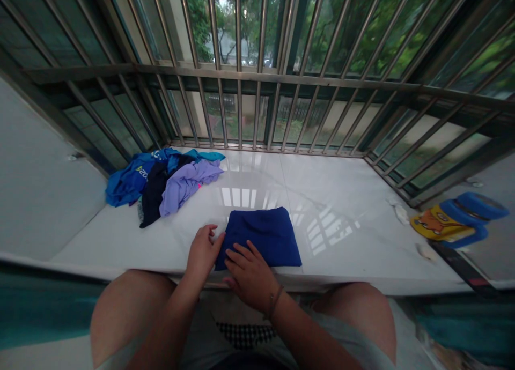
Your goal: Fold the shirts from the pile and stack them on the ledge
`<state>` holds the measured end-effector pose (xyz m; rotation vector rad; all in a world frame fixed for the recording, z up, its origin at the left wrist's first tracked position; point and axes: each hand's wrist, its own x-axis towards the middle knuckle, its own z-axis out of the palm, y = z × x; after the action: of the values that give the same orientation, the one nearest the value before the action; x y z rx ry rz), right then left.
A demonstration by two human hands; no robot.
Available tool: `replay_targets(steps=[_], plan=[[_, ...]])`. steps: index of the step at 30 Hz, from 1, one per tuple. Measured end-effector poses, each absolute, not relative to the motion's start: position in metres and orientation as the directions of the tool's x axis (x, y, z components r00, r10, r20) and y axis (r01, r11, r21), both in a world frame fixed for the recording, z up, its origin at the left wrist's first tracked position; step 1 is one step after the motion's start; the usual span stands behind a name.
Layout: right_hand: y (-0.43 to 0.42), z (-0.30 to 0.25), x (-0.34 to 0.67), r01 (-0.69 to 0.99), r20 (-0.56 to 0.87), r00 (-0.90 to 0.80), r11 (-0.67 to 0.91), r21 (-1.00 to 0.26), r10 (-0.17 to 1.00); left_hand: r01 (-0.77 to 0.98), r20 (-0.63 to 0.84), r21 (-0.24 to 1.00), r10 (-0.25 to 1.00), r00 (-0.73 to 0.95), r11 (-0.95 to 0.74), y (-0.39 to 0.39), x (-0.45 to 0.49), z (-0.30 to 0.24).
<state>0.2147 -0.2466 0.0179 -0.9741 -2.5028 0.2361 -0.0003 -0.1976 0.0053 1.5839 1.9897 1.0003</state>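
A folded dark blue garment [259, 237] lies flat on the white marble ledge [338, 198], close to its front edge. My right hand [250, 275] rests on the garment's near left corner with the fingers spread flat. My left hand [203, 252] stands just left of the garment, its fingertips against the garment's left side, holding nothing. To the far left lies a loose heap of clothes [164, 182] in blue, navy and lilac, apart from both hands.
Steel window bars [257, 86] with glass and green trees behind run along the back of the ledge. A white wall [44, 171] stands at the left. A yellow and blue cartoon-printed item [454, 222] and small white scraps lie at the right end.
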Motion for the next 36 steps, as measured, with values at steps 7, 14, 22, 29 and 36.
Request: replay_targets(steps=[7,14,22,29,36], plan=[[-0.222,0.013,0.279,0.890,0.422,-0.131,0.293,-0.349,0.897,0.681,-0.158,0.689,0.969,-0.193,0.248,-0.237,-0.001,0.005],[-0.225,-0.022,0.277,0.911,0.418,-0.121,0.268,-0.314,0.901,0.440,-0.059,0.893,0.995,-0.082,0.090,-0.230,0.010,0.017],[-0.227,-0.019,0.277,0.916,0.369,-0.115,0.243,-0.320,0.922,0.352,-0.094,0.926,0.986,-0.139,0.138,-0.233,0.007,-0.002],[-0.211,0.013,0.271,0.916,0.374,-0.119,0.247,-0.317,0.920,0.753,0.428,0.565,0.900,0.083,-0.338,-0.226,0.024,0.015],[-0.141,0.019,0.273,0.945,0.113,-0.134,0.161,-0.284,0.985,0.859,0.182,0.382,0.939,0.291,-0.340,-0.170,0.074,-0.002]])
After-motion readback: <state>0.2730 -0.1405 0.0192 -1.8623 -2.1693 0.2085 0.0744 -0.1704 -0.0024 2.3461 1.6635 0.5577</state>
